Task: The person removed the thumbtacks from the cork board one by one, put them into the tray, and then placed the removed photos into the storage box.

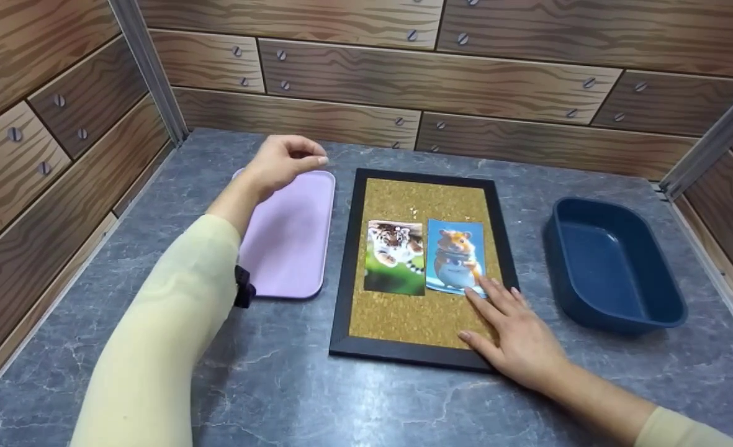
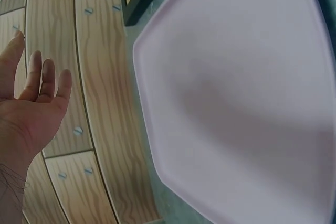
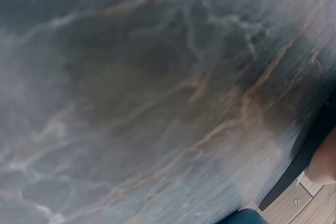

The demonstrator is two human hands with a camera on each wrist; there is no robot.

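My left hand (image 1: 282,162) hovers over the far end of the lilac tray (image 1: 288,248), its fingers loosely bent. In the left wrist view that hand (image 2: 34,103) has its fingers apart and nothing in them. A black-framed cork board (image 1: 413,320) lies flat to the right of the tray. Two pictures sit side by side on the cork: a tiger cub picture (image 1: 394,270) at left and a hamster picture (image 1: 456,248) at right. My right hand (image 1: 518,338) rests spread on the board's near right corner, fingertips at the hamster picture's lower edge.
A deep blue bin (image 1: 620,313) stands right of the board. The grey marbled tabletop (image 1: 372,403) is bounded by wood-patterned walls (image 1: 496,81) at the back and sides. Small pale marks (image 1: 413,212) show on the cork above the pictures.
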